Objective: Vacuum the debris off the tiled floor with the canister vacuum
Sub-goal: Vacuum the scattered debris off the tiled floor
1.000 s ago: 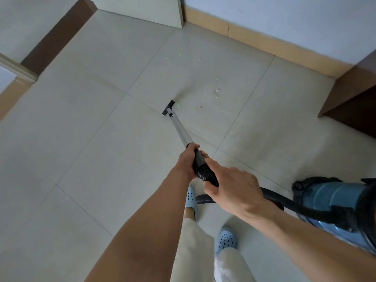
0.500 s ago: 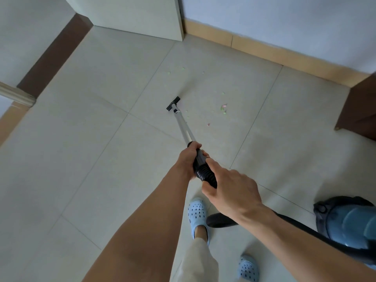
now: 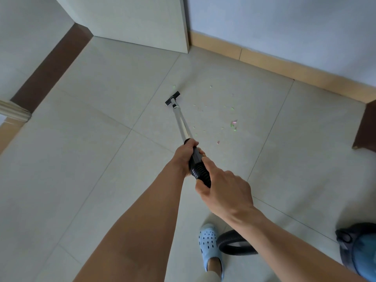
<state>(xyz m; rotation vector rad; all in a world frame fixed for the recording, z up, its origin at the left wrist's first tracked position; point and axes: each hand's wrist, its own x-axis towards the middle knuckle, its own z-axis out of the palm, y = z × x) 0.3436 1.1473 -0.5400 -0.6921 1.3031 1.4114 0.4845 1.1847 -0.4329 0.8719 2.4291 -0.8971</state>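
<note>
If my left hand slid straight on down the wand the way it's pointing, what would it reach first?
Only bare metal tube lies ahead of the left hand; the first thing it would likely meet is the black floor nozzle at the far end, resting on the tiled floor.

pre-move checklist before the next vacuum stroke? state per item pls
1. Left hand grips the wand at its top: ok.
2. Right hand grips the ribbed hose cuff: ok.
3. Floor nozzle down on the tile: cannot tell, contact too small to see.
4. Debris under the nozzle: not ok, most bits lie to the right of the wand; one fleck sits just ahead of the nozzle.
5. Hose clear of the blue shoe: not ok, it loops right beside it.
6. Canister close behind: ok, at the lower right edge.
</note>
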